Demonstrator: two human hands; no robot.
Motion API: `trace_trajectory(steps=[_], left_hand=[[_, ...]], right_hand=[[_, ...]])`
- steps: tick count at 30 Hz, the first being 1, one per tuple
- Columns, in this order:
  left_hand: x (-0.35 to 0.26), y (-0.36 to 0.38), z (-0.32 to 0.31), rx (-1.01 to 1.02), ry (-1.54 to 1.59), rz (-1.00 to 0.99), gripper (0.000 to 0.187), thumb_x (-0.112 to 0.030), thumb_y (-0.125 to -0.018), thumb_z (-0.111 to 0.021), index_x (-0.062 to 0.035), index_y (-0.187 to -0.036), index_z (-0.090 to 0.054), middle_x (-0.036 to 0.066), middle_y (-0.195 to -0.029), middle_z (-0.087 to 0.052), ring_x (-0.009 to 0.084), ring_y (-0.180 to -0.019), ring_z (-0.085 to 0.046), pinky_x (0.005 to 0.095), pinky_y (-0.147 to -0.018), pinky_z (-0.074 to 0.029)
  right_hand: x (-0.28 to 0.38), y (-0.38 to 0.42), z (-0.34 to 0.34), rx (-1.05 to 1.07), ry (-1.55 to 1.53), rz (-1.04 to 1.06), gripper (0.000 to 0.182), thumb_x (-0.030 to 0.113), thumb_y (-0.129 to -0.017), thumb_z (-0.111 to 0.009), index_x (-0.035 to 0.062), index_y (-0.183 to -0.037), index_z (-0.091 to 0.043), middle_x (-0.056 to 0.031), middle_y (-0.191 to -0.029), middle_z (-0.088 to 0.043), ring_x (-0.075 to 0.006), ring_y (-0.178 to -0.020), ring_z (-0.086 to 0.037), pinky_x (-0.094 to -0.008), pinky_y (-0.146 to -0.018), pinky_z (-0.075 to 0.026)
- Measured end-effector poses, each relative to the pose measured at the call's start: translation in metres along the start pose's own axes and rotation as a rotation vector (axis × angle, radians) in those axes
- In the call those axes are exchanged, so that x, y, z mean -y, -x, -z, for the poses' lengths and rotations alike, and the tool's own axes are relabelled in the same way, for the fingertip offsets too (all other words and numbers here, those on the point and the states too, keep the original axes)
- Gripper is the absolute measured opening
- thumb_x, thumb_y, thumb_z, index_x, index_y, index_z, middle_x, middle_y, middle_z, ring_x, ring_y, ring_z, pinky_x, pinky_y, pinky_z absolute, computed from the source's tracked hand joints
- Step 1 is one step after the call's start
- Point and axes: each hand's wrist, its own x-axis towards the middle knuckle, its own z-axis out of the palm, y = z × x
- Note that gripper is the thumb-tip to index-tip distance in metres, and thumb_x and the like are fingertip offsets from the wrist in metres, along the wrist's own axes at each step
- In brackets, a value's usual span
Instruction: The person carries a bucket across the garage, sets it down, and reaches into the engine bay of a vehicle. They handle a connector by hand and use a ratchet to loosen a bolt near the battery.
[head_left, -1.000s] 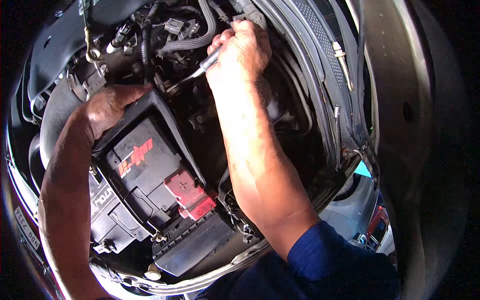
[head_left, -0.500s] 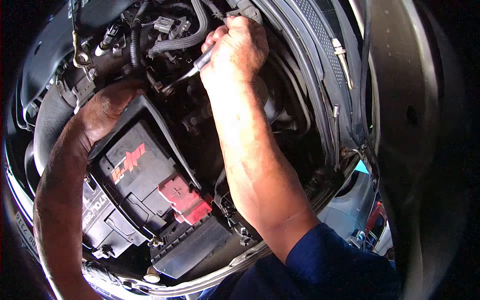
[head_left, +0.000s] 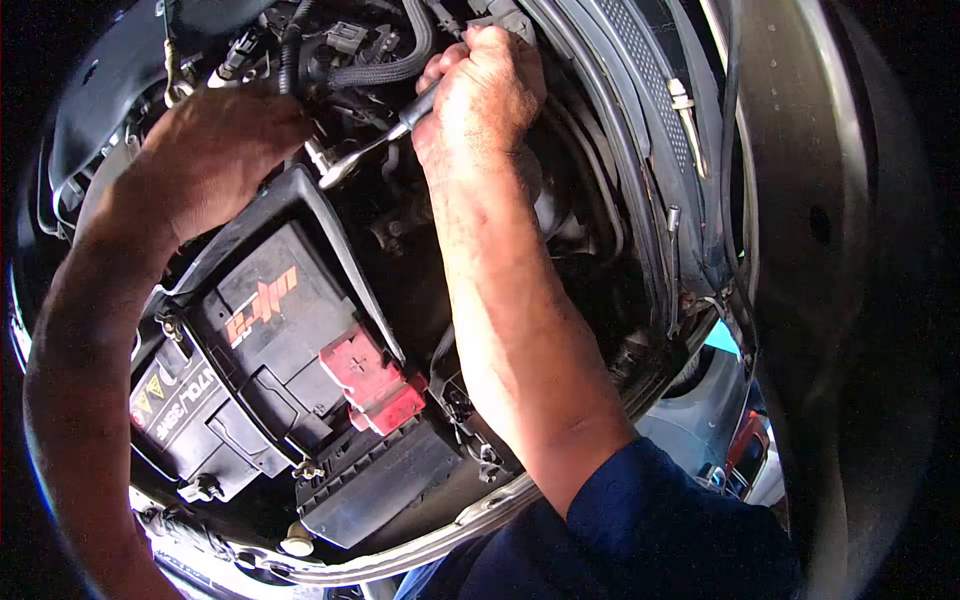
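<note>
while the dark engine bay with its pale metal rim (head_left: 500, 508) holds everything in reach, the right hand (head_left: 482, 95) is closed around the grey handle of a slim, silver metal ratchet-like tool (head_left: 398, 131), whose rounded head lies beyond the upper corner of the battery, among the engine parts. the left hand (head_left: 228, 150) is bent over beside that head, its fingers curled down near a black ribbed hose (head_left: 290, 55); whether they grip anything i cannot tell. below, also in the bay, sits the boxy grey-black battery (head_left: 270, 345), bordered by a raised black plastic surround (head_left: 345, 252) and bearing a red plastic cover marked with a plus (head_left: 362, 368). a long dark plastic housing (head_left: 380, 490) lies just beside it.
</note>
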Motion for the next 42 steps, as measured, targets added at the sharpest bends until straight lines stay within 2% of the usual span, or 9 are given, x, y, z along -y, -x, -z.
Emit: trace_trajectory(steps=[5,11,24,26,29,33,36,38,42], left_hand=[[0.001,0.009,-0.044,-0.378,-0.033,-0.028,0.023,-0.014,-0.079,-0.056,-0.0158,-0.100,-0.066,0.003,-0.105,-0.060,0.0189,-0.097,-0.059,0.0343,-0.091,-0.045],[-0.005,0.001,-0.011,0.017,-0.220,0.058,0.019,-0.017,-0.079,-0.056,-0.0156,-0.095,-0.068,0.002,-0.106,-0.059,0.0192,-0.097,-0.059,0.0370,-0.090,-0.044],[0.009,-0.026,-0.069,-0.174,-0.148,0.275,0.028,-0.019,-0.080,-0.057,-0.0135,-0.107,-0.060,0.007,-0.124,-0.047,0.0272,-0.110,-0.049,0.0416,-0.094,-0.039],[0.008,-0.031,-0.072,-0.144,-0.131,0.322,0.030,-0.019,-0.080,-0.057,-0.0132,-0.109,-0.059,0.008,-0.127,-0.045,0.0286,-0.112,-0.047,0.0423,-0.095,-0.039],[0.005,-0.036,-0.069,0.052,-0.035,0.437,0.054,-0.021,-0.079,-0.059,-0.0108,-0.131,-0.044,0.015,-0.141,-0.035,0.0351,-0.130,-0.032,0.0457,-0.104,-0.031],[0.006,-0.030,-0.078,0.043,-0.100,0.350,0.050,-0.026,-0.081,-0.058,-0.0188,-0.129,-0.048,0.012,-0.138,-0.039,0.0327,-0.131,-0.032,0.0471,-0.108,-0.024],[0.008,-0.022,-0.077,-0.150,-0.128,0.047,0.026,-0.015,-0.083,-0.052,-0.0264,-0.104,-0.062,0.003,-0.111,-0.056,0.0276,-0.097,-0.061,0.0499,-0.094,-0.037],[0.008,-0.022,-0.078,-0.116,-0.053,0.107,0.027,-0.015,-0.082,-0.053,-0.0294,-0.103,-0.062,0.002,-0.110,-0.056,0.0270,-0.100,-0.060,0.0483,-0.095,-0.038],[0.006,-0.026,-0.072,0.001,-0.107,0.098,0.024,-0.014,-0.080,-0.055,-0.0255,-0.100,-0.062,0.003,-0.110,-0.055,0.0251,-0.100,-0.061,0.0443,-0.092,-0.044]], right_hand=[[0.003,0.005,-0.003,-0.043,0.048,0.005,0.010,0.008,-0.077,-0.054,0.0053,-0.084,-0.047,-0.0034,-0.052,-0.042,-0.0146,-0.042,-0.043,-0.0282,-0.040,-0.037],[0.000,-0.001,-0.002,-0.012,-0.065,-0.029,0.006,0.008,-0.076,-0.050,0.0052,-0.080,-0.046,-0.0034,-0.051,-0.044,-0.0134,-0.038,-0.041,-0.0260,-0.035,-0.037],[0.003,-0.001,-0.002,-0.020,-0.010,0.002,0.013,0.012,-0.079,-0.050,0.0071,-0.070,-0.043,-0.0013,-0.047,-0.042,-0.0116,-0.035,-0.039,-0.0249,-0.032,-0.033],[0.004,0.000,-0.004,-0.024,-0.010,0.001,0.013,0.012,-0.079,-0.050,0.0074,-0.070,-0.043,-0.0011,-0.048,-0.042,-0.0113,-0.035,-0.039,-0.0246,-0.032,-0.033],[0.005,0.000,0.002,-0.002,0.001,-0.037,0.008,0.010,-0.078,-0.052,0.0060,-0.082,-0.046,-0.0031,-0.053,-0.043,-0.0141,-0.044,-0.043,-0.0274,-0.042,-0.038],[0.002,-0.002,-0.002,-0.054,-0.015,-0.039,0.008,0.010,-0.079,-0.053,0.0072,-0.083,-0.046,-0.0028,-0.054,-0.044,-0.0135,-0.044,-0.043,-0.0269,-0.042,-0.037],[0.004,-0.001,-0.001,-0.004,-0.006,-0.039,0.008,0.010,-0.079,-0.053,0.0075,-0.083,-0.046,-0.0027,-0.054,-0.044,-0.0133,-0.043,-0.043,-0.0268,-0.042,-0.037],[0.002,-0.001,-0.004,-0.041,-0.009,-0.027,0.019,0.015,-0.080,-0.050,0.0080,-0.064,-0.043,-0.0009,-0.047,-0.041,-0.0109,-0.035,-0.039,-0.0235,-0.033,-0.033],[0.002,-0.003,-0.002,-0.005,0.007,-0.006,0.020,0.014,-0.080,-0.050,0.0082,-0.063,-0.042,-0.0011,-0.047,-0.041,-0.0108,-0.035,-0.039,-0.0235,-0.033,-0.033]])
